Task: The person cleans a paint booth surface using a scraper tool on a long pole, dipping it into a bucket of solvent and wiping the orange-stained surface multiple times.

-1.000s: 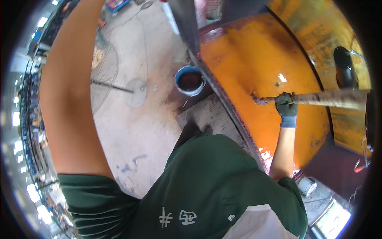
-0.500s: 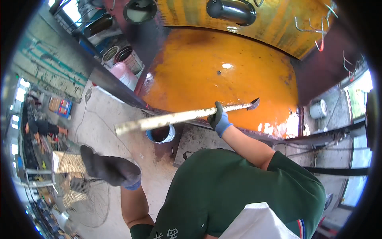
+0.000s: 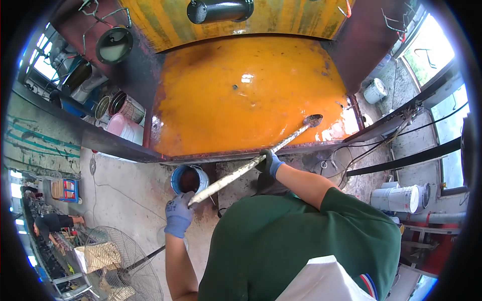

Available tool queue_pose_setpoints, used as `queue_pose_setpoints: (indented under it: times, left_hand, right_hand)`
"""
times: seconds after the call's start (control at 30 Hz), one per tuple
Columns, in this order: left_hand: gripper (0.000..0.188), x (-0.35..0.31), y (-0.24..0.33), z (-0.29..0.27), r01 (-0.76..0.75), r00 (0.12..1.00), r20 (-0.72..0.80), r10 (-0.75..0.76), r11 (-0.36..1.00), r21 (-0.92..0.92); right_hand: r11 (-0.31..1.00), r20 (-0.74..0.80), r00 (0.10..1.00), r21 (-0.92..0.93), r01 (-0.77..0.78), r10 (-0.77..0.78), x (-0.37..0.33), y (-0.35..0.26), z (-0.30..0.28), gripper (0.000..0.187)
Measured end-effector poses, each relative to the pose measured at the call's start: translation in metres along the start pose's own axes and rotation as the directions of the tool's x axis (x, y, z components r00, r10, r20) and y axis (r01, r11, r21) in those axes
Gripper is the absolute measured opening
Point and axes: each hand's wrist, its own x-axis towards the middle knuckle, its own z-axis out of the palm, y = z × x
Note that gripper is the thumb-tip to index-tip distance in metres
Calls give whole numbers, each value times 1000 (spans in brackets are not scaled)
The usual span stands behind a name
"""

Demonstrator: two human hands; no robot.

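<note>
My right hand [image 3: 271,163], in a dark glove with a blue cuff, is closed round the pale handle of a long-handled ladle [image 3: 231,178]. The ladle's small, dirty head [image 3: 313,120] lies at the right part of an orange liquid surface in a large tank [image 3: 236,100]. My left hand [image 3: 179,214], in a blue-grey glove, is at the handle's near end, its fingers curled against it and partly hidden. Just beyond the left hand, a blue bucket [image 3: 203,175] with dark contents stands on the floor below the tank's front edge.
A dark cylinder [image 3: 221,10] hangs over the tank's far side, and wire hooks [image 3: 396,25] hang at the right. Pails [image 3: 125,128] stand left of the tank, white buckets [image 3: 396,198] at the right. A wire-caged fan [image 3: 120,271] is at lower left; a person [image 3: 52,224] is beyond.
My left hand has come from open and apart to the handle's near end. The handle has swung to a steeper slant, its near end lower. The view has shifted right.
</note>
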Motion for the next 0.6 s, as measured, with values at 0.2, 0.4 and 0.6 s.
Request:
queue_pose_setpoints:
  times: [0.2,0.4,0.6]
  left_hand:
    - [27,-7,9,23,138,952,277,-128,990,-16]
    - [29,-42,-5,51,250,954,187,-234,966,-68]
    - [25,-62,35,55,570,803,236,-547,821,-33]
  right_hand:
    - [995,-98,991,41,-92,95,22,8,-4,11]
    - [981,-67,982,-78,-179,174,69,26,17,12]
    - [934,-108,965,-247,-259,239,78,38,61,11]
